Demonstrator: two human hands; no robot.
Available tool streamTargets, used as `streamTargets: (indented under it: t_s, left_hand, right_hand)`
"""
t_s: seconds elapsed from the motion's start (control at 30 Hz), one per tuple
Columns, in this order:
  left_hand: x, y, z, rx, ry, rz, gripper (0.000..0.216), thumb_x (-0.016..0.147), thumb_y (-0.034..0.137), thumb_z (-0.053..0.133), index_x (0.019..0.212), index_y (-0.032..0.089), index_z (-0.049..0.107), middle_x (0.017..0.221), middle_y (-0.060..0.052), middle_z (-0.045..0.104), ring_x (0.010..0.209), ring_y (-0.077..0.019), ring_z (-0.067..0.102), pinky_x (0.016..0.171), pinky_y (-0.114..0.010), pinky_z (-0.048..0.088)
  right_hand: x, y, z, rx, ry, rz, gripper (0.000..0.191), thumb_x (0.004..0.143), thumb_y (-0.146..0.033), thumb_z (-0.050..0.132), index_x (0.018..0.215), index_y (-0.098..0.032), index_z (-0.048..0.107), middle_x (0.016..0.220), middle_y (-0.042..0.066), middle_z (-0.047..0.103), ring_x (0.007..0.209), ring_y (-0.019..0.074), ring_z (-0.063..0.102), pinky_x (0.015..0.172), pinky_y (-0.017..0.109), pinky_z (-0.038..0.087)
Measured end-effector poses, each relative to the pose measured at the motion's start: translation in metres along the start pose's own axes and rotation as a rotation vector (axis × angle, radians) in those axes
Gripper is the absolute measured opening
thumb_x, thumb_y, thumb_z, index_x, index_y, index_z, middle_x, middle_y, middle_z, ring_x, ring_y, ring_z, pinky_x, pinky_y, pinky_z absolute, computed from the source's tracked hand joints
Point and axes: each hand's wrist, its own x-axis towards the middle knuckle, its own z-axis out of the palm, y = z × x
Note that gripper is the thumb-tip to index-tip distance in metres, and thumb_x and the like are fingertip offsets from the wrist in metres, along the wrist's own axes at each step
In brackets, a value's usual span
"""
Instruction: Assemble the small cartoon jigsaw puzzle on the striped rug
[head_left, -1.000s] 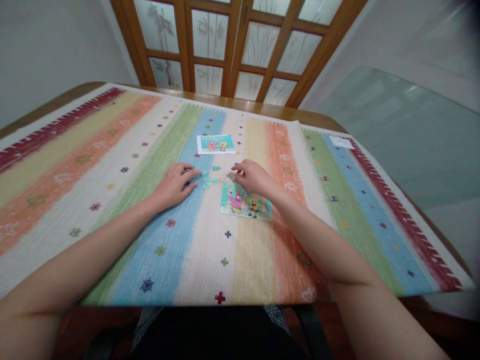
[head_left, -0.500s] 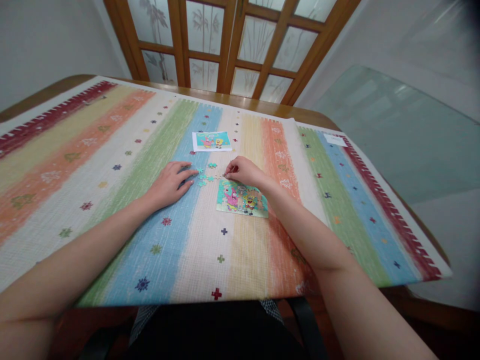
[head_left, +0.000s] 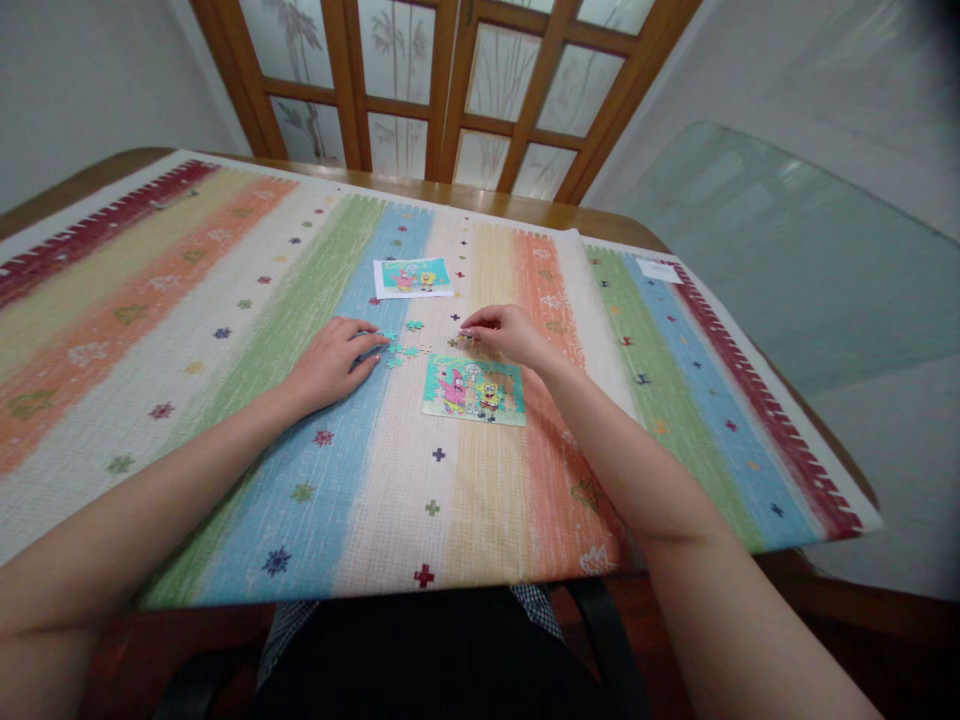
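Turquoise puzzle pieces (head_left: pixel 411 351) lie between left hand (head_left: pixel 334 360) — fingers loosely spread — and right hand (head_left: pixel 514 335), grip unclear.

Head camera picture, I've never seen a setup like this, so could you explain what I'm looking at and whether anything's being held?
There is no machine here: a person works with two bare hands, and the camera sits on their head, looking forward and down. On the striped tablecloth lies a cartoon jigsaw puzzle. Beyond it, a little to the left, is a printed picture card, with loose teal pieces between that card and the left hand. That hand's fingertips are by the pieces. The right hand has its fingertips pinched close just beyond the puzzle; whether they hold a piece is too small to tell.
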Motion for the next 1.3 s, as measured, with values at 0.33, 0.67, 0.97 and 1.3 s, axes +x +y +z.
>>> streamTargets:
  t_s: [0.33, 0.67, 0.97, 1.3]
  left_hand:
    - [0.059, 0.012, 0.018, 0.074, 0.03, -0.115, 0.041, 0.098, 0.042, 0.053, 0.127, 0.017, 0.069, 0.116, -0.014, 0.062, 0.114, -0.0306, 0.052, 0.103, -0.045, 0.043]
    - [0.094, -0.011, 0.024, -0.057, -0.086, -0.113, 0.022, 0.087, 0.037, 0.07, 0.099, 0.018, 0.07, 0.101, -0.009, 0.065, 0.106, -0.0261, 0.057, 0.102, -0.04, 0.042]
    - [0.092, -0.005, 0.018, -0.203, -0.08, -0.124, 0.022, 0.082, 0.039, 0.076, 0.083, 0.017, 0.071, 0.085, -0.006, 0.07, 0.084, -0.0216, 0.062, 0.078, -0.033, 0.044]
    - [0.096, 0.035, -0.011, -0.535, -0.22, -0.098, 0.029, 0.084, 0.045, 0.069, 0.087, 0.017, 0.074, 0.078, -0.004, 0.072, 0.07, -0.0147, 0.06, 0.067, -0.028, 0.042]
  right_hand:
    - [0.009, -0.006, 0.015, 0.024, -0.047, -0.004, 0.014, 0.082, -0.025, 0.071, 0.087, -0.014, 0.079, 0.084, 0.007, 0.076, 0.077, 0.0169, 0.065, 0.072, 0.029, 0.048]
    - [0.014, 0.007, 0.017, -0.005, -0.094, -0.037, 0.013, 0.085, -0.022, 0.07, 0.09, -0.015, 0.08, 0.083, 0.004, 0.074, 0.075, 0.0143, 0.062, 0.071, 0.026, 0.044]
    - [0.025, -0.003, 0.025, -0.173, 0.015, -0.16, 0.014, 0.085, -0.012, 0.07, 0.093, -0.016, 0.081, 0.098, 0.01, 0.067, 0.082, 0.0165, 0.061, 0.082, 0.032, 0.047]
    - [0.006, -0.022, 0.013, 0.341, -0.061, -0.167, 0.015, 0.085, -0.031, 0.072, 0.084, -0.016, 0.073, 0.078, 0.004, 0.073, 0.074, 0.0157, 0.067, 0.075, 0.032, 0.054]
